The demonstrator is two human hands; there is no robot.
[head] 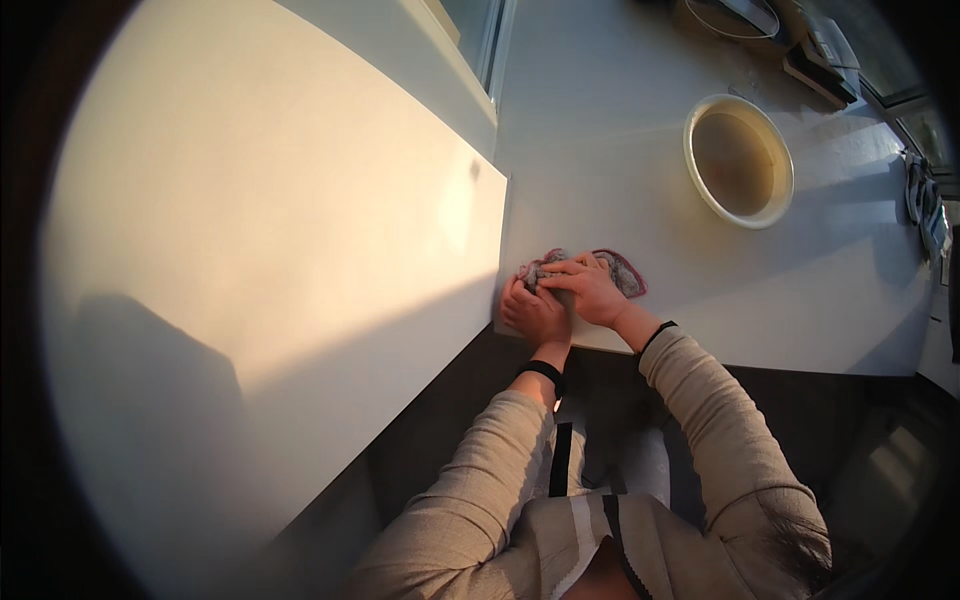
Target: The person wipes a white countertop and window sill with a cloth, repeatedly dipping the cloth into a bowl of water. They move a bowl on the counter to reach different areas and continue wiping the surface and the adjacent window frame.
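A grey cleaning cloth with a pinkish-red edge (621,276) lies bunched on the white countertop (600,187), close to its front left corner. My left hand (535,311) grips the cloth's left end, beside the white wall panel. From the right, my right hand (589,289) presses on the middle of the cloth with its fingers spread toward the left hand. Part of the cloth is hidden under both hands. Beyond them to the right stands a cream plastic basin (784,169) holding murky brownish water.
The white panel (300,195) rises along the left, partly sunlit. At the back right are a brown box (720,30) and a dark flat object (819,75). A striped cloth (924,202) lies by the window at the right. The counter's front edge is just before me.
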